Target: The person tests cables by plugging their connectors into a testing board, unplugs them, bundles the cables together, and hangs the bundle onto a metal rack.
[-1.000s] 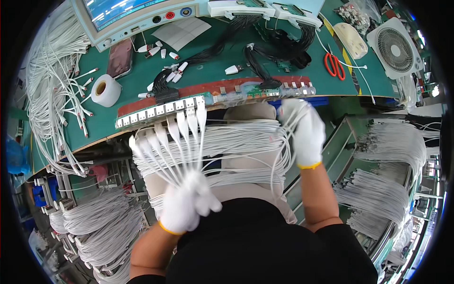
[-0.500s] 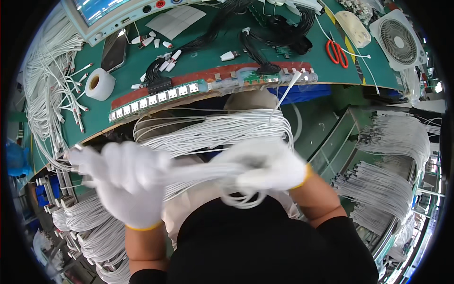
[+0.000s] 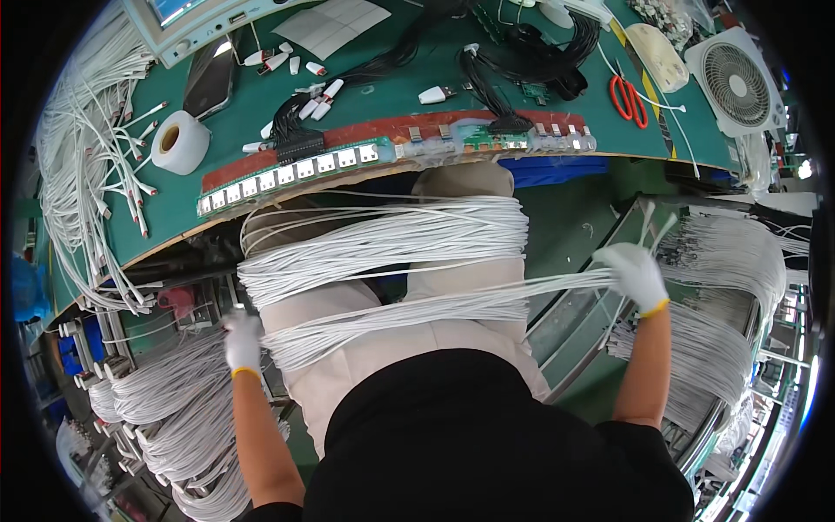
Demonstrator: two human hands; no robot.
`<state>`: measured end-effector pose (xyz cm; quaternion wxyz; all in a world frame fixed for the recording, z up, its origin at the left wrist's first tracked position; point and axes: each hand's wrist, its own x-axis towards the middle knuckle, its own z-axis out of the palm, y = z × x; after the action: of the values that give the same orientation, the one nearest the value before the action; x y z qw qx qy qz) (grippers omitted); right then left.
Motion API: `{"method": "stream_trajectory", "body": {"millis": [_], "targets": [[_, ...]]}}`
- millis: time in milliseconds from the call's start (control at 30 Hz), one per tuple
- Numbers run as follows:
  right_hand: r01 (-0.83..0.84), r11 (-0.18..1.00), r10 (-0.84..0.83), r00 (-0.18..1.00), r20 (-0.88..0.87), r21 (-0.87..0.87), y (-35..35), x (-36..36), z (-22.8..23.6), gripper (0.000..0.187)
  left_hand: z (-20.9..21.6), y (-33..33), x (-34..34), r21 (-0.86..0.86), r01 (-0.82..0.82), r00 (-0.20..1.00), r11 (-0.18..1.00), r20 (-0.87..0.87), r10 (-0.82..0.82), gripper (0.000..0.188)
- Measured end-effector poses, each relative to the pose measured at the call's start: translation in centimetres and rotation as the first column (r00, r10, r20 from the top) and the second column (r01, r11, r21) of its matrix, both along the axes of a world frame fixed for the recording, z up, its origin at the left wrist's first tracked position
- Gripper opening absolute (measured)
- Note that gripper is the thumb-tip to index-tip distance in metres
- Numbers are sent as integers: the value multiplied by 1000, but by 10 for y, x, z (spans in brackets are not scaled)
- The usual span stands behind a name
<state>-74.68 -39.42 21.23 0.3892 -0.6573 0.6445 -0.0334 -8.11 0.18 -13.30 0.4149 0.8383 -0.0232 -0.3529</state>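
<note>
The right hand (image 3: pixel 633 277), gloved, is closed around a band of white cables (image 3: pixel 435 304), which stretches leftward from it across the person's lap, with loose ends jutting out above and below the fist. The left hand (image 3: pixel 243 342) is just beside the band's far end; it is blurred, so its grip cannot be told. Between and ahead of both hands lies a thicker cable bundle (image 3: pixel 383 242), and beyond that a row of white sockets (image 3: pixel 287 177) edges the green surface (image 3: pixel 365 97).
</note>
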Motion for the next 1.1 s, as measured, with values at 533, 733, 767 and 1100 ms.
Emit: {"method": "stream_trajectory", "body": {"millis": [533,733,767,1100], "targets": [[-740,669,731,641,-231,65,-28,264,-47,66,34,60,-96,257,771,-263,-583,-704,-660,43],[-824,553,792,566,-230,-122,-17,301,-73,47,71,51,-141,721,643,176,-258,-467,-867,29],[-809,547,768,587,-258,-215,-9,306,-68,37,73,50,-139,731,647,172,-216,-417,-893,26],[-616,740,599,786,-150,-271,11,300,-15,32,270,-141,-151,601,539,603,590,213,-769,27]]}}
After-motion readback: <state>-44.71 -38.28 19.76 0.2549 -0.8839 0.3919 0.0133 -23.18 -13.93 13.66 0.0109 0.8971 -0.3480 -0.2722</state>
